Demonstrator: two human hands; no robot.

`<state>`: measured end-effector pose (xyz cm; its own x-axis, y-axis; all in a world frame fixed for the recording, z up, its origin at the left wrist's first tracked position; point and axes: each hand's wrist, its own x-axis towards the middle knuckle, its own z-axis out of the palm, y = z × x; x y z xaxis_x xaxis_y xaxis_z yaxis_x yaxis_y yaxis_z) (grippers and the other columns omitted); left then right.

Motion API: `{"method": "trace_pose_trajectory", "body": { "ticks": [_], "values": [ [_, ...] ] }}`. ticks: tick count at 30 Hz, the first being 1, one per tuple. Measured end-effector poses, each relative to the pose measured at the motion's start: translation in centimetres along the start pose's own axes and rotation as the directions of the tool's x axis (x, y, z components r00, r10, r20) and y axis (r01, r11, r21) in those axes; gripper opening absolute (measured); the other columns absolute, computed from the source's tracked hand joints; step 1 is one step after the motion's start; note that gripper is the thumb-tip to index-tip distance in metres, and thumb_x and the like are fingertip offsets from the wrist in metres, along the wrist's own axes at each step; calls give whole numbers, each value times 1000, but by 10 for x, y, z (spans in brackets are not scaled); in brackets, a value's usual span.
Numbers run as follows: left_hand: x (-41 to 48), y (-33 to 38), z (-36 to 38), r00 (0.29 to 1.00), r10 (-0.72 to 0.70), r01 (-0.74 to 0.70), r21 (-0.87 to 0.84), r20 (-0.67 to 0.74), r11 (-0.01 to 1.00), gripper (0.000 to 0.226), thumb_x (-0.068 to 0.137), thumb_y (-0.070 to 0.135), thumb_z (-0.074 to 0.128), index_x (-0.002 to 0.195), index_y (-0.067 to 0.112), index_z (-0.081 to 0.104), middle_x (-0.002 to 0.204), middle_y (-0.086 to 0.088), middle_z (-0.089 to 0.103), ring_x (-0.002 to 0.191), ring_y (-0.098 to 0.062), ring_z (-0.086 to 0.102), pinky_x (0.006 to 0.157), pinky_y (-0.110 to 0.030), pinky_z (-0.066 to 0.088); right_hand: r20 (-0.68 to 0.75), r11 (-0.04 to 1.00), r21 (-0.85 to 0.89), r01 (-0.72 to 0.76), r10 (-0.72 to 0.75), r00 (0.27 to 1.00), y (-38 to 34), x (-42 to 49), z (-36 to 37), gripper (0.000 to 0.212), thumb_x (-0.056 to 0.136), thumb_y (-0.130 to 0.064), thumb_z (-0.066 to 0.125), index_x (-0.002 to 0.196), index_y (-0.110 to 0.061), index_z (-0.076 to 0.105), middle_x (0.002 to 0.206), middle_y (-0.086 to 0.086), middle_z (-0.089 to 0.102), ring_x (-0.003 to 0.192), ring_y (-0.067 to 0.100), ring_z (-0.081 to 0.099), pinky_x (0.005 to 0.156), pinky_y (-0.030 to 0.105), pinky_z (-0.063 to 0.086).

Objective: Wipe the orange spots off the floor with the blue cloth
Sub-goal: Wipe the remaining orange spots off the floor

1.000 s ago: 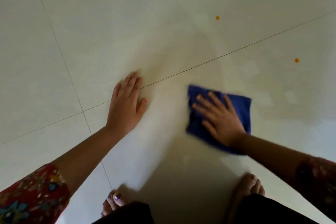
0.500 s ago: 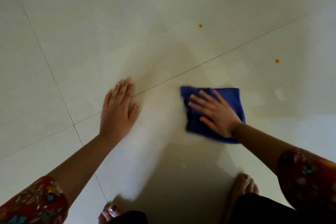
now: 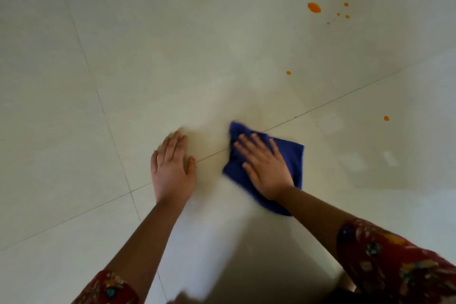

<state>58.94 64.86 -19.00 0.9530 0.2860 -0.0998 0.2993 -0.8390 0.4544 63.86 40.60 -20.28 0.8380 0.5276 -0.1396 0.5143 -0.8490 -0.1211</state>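
Blue cloth [image 3: 293,158] lies rumpled under flat right hand [image 3: 267,173].

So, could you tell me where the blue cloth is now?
In the head view, the blue cloth lies on the floor right of centre, under the flat right hand, beside the left hand.

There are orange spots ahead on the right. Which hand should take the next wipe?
Right. The right hand presses flat on the blue cloth, and the orange spots lie ahead on that side. The left hand rests bare on the floor, farther from them.
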Motion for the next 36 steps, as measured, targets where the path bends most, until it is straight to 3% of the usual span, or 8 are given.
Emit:
{"method": "trace_pose_trajectory", "body": {
  "ticks": [5, 14, 17, 21, 26, 30, 33, 36],
  "values": [
    [6, -18, -14, 993, -108, 102, -106, -51, 989, 53, 92, 20, 54, 143, 19, 44, 155, 6, 34, 144, -16, 26, 117, -35, 13, -9, 889, 91, -450, 452, 892, -21, 98, -20, 55, 103, -42, 17, 156, -30, 4, 163, -10, -3, 150, 16, -7, 121, 46, -3],
    [6, -27, -25, 973, -173, 110, -354, -153, 929, 37, 82, 20, 45, 112, 12, 66, 131, -5, 60, 126, -26, 52, 105, -40, 37, 135, 975, -39, 220, -213, 968, -86, 41, -3, 59, 99, -44, 28, 154, -28, 13, 162, -6, 13, 150, 21, 10, 120, 48, 3],
    [4, -29, -26, 984, -129, 82, -330, -123, 941, 32, 87, 15, 53, 117, 14, 64, 136, -2, 56, 131, -22, 45, 110, -40, 32, 156, 993, -119, 22, -3, 988, -11, 34, -19, 61, 98, -43, 27, 154, -26, 9, 161, -4, 11, 149, 25, 17, 116, 54, 17],
    [11, -24, -29, 989, -104, 67, -316, -101, 947, 34, 87, 11, 60, 120, 14, 64, 137, -4, 55, 134, -25, 44, 111, -44, 34, 214, 904, -19, -427, 421, 881, 3, 97, -42, 58, 103, -48, 15, 153, -33, -11, 160, -11, -20, 148, 17, -17, 120, 52, -3],
    [42, -7, -47, 994, -87, 62, -330, -62, 942, 33, 90, 14, 58, 122, 19, 62, 135, -1, 56, 128, -23, 47, 108, -37, 35, 345, 988, -81, 133, -97, 933, -26, 122, -43, 61, 100, -52, 12, 150, -31, -15, 154, -6, -28, 146, 24, -22, 117, 58, -2],
    [66, 12, -61, 999, 23, -11, -264, 42, 965, 32, 93, 21, 56, 125, 22, 59, 136, 3, 55, 128, -19, 47, 107, -31, 34, 378, 762, -215, 611, -512, 771, 40, 86, -39, 63, 101, -52, 20, 155, -21, 13, 163, 5, 11, 148, 30, 15, 111, 54, 22],
    [85, 35, -60, 980, 127, -102, -158, 155, 982, 31, 94, 24, 55, 125, 21, 59, 139, 4, 53, 130, -19, 45, 107, -30, 32, 389, 771, -205, 603, -501, 773, 95, 84, -52, 63, 101, -54, 10, 155, -25, -6, 163, -2, -13, 149, 26, 2, 114, 58, 18],
    [98, 63, -55, 946, 129, -98, -119, 298, 988, 33, 96, 26, 52, 128, 24, 55, 141, 9, 48, 131, -17, 42, 106, -28, 30, 383, 942, -80, 327, -274, 882, 101, 91, -52, 62, 90, -63, -8, 141, -41, -35, 151, -15, -39, 142, 16, -34, 118, 57, -2]
  ]
}}
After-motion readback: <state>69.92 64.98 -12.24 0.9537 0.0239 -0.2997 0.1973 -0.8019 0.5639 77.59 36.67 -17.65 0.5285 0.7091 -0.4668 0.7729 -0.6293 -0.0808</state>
